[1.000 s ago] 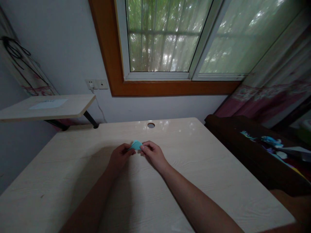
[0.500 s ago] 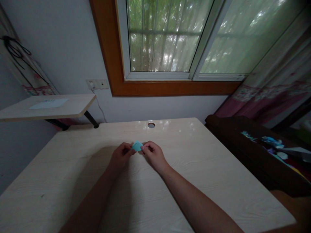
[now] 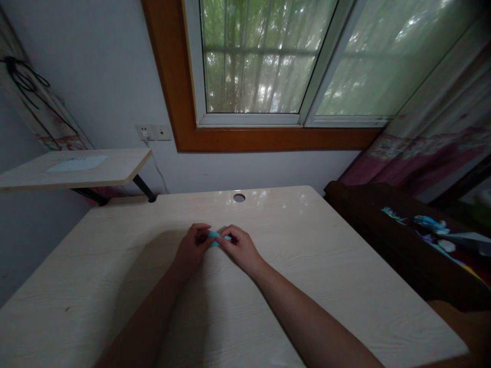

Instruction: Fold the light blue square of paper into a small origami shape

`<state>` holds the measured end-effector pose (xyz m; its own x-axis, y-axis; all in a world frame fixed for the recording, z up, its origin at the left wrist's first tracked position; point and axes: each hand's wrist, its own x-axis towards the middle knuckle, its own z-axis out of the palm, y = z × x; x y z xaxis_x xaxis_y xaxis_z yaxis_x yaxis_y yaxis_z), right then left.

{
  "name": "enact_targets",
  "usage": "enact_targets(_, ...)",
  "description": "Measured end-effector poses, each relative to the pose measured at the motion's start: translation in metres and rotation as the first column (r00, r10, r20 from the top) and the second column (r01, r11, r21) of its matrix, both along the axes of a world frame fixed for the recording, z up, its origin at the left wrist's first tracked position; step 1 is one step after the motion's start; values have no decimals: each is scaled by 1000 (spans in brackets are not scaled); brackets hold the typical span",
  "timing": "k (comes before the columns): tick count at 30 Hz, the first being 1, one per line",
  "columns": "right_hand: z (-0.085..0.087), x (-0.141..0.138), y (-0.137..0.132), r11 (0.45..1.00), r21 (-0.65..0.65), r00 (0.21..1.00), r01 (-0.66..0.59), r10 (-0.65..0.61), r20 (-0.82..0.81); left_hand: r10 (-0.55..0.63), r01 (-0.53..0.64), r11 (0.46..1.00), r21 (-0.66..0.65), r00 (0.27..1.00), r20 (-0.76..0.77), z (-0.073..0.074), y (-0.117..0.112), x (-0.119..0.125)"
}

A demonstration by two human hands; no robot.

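A small piece of folded light-blue paper (image 3: 213, 234) is held between my two hands, just above the pale wooden desk (image 3: 307, 245). My left hand (image 3: 193, 244) pinches its left side with thumb and fingers. From the other side my right hand (image 3: 238, 243) grips it, the thumb lying across the paper's middle. Fingers cover much of the paper, so its full shape is hidden.
At the desk's back edge is a round cable hole (image 3: 239, 198). A raised shelf (image 3: 115, 174) on black legs, with a paper sheet (image 3: 79, 163) on it, stands at left. Right of the desk is a dark wooden piece of furniture (image 3: 356, 225) bearing several colourful items.
The paper showed a flat diamond-like face before; now it is turned and mostly covered. My right thumb has moved left across it, and the hands are closer together.
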<state>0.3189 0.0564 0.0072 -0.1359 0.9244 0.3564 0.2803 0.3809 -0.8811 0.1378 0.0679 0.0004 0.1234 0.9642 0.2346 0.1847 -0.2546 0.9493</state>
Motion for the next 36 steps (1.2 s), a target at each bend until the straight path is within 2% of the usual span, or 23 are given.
enact_targets(6, -1, 1, 0, 999, 43, 1000, 17, -18, 20, -39, 40, 999, 4, 987, -157, 10, -3, 1)
enact_targets(9, -2, 1, 1, 998, 55, 1000, 22, -23, 18, -38, 42, 999, 16, 981, -188, 15, -5, 1)
enact_targets(13, -3, 0, 1, 998, 60, 999, 37, -38, 20, -16, 15, 1000, -2, 985, -172, 15, -5, 1)
enact_targets(18, 0, 1, 1, 997, 63, 999, 36, -37, 27, -40, 35, 998, -46, 994, -105, 11, -3, 0)
enact_targets(24, 3, 1, 0, 995, 90, 999, 38, -39, 17, -48, 41, 996, -77, 994, -96, 11, -3, 1)
enact_targets(36, -2, 0, 2, 998, 53, 999, 47, -46, -5, -70, 62, 992, -111, 995, -72, 10, -2, 1)
